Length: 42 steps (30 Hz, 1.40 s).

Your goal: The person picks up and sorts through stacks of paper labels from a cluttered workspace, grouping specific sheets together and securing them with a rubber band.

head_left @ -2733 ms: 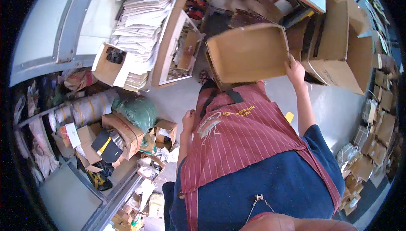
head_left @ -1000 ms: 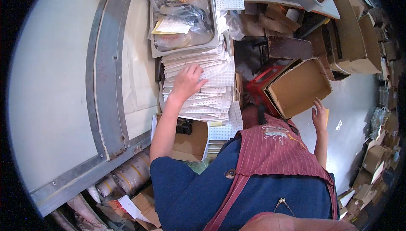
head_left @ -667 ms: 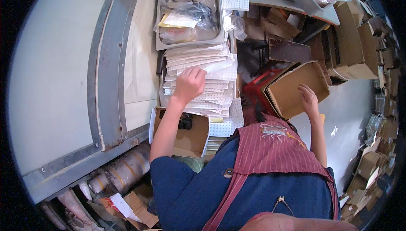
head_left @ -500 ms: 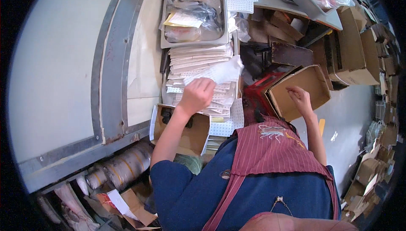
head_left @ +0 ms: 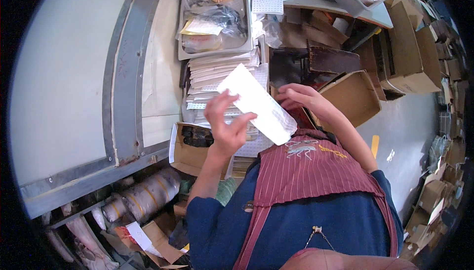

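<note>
A long white card (head_left: pixel 259 107), blank on the side that shows, hangs tilted in front of my chest. My left hand (head_left: pixel 227 124) is closed at its left edge, with the fingers at the upper part and the thumb lower down. Close by the card's right edge is my right hand (head_left: pixel 308 101), its fingers stretched out and slightly apart. I cannot tell whether they touch the card. Beneath lies a pile of white sheets (head_left: pixel 212 75), some printed with rows of small marks.
A grey tray (head_left: pixel 242 47) of plastic bags and papers stands beyond the pile. Nearer is an open cardboard box (head_left: pixel 190 159) with dark things inside. An empty-looking carton (head_left: pixel 355 97) sits at right, a larger one (head_left: pixel 412 57) behind it. A metal-edged panel (head_left: pixel 123 72) borders the left.
My left hand has drawn the card off the pile toward me and turned it. My right hand has come left from the carton to the card's side. The view has shifted slightly.
</note>
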Motion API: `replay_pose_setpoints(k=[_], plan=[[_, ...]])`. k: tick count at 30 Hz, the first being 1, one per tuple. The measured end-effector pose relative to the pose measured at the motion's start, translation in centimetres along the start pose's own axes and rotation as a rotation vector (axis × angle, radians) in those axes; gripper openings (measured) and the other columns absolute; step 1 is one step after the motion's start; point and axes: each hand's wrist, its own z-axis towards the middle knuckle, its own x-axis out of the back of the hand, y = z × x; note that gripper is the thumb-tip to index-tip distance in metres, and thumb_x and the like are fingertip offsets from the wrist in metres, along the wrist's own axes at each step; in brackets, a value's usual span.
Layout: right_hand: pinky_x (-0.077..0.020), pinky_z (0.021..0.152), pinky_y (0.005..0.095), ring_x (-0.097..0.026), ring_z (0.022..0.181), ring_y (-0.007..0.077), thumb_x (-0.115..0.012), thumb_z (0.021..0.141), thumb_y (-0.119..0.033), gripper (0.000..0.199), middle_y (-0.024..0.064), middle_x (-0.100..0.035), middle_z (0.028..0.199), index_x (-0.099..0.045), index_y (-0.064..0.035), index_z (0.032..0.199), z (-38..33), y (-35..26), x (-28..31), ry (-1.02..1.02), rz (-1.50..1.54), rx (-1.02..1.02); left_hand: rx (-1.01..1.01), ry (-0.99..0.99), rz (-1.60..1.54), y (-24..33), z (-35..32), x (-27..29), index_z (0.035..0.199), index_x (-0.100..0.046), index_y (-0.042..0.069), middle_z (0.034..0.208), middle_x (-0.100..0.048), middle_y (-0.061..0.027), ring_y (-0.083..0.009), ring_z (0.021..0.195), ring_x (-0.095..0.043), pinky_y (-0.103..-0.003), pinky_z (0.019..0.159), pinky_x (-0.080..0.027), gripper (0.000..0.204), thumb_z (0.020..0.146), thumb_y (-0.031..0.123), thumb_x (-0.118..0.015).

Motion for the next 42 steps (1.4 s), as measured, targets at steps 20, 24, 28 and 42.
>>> replay_pose_setpoints(k=[20, 24, 28, 42], plan=[[-0.047, 0.067, 0.0217, -0.06, 0.075, 0.0047, -0.067, 0.091, -0.007, 0.018, -0.0003, -0.068, 0.087, -0.066, 0.0008, 0.107, -2.3, -5.0, -0.9, 0.027, 0.066, 0.176, 0.673, 0.219, -0.678, 1.3, 0.8, -2.6, 0.085, -0.072, 0.009, 0.142, -0.047, -0.0161, -0.0278, 0.135, -0.045, -0.039, 0.11, -0.038, 0.023, 0.081, -0.011, -0.063], [-0.0457, 0.063, 0.0213, -0.059, 0.071, 0.0037, -0.068, 0.092, -0.009, 0.013, -0.0019, -0.067, 0.082, -0.066, -0.0001, 0.101, -2.3, -4.2, -1.0, 0.071, 0.032, 0.196, 0.627, 0.183, -0.694, 1.4, 0.8, -2.7, 0.086, -0.069, 0.006, 0.14, -0.052, -0.0171, -0.0268, 0.133, -0.049, -0.038, 0.107, -0.04, 0.022, 0.082, -0.013, -0.059], [-0.0453, 0.06, 0.0213, -0.058, 0.07, 0.0035, -0.068, 0.092, -0.008, 0.009, -0.0022, -0.066, 0.081, -0.066, -0.0004, 0.096, -2.5, -4.0, -1.1, 0.095, 0.03, 0.218, 0.653, 0.168, -0.756, 1.6, 1.1, -2.7, 0.086, -0.07, 0.006, 0.136, -0.054, -0.0151, -0.0252, 0.131, -0.049, -0.036, 0.107, -0.039, 0.023, 0.082, -0.014, -0.06], [-0.0447, 0.068, 0.0218, -0.059, 0.076, 0.0048, -0.068, 0.094, -0.009, 0.012, -0.0007, -0.067, 0.087, -0.065, 0.0006, 0.1, -3.9, -4.5, -1.5, 0.211, 0.016, 0.304, 0.703, 0.224, -0.884, 2.8, 1.3, -2.4, 0.106, -0.065, -0.001, 0.106, -0.07, -0.0104, -0.0164, 0.096, -0.066, -0.027, 0.085, -0.05, 0.019, 0.092, -0.007, -0.054]])
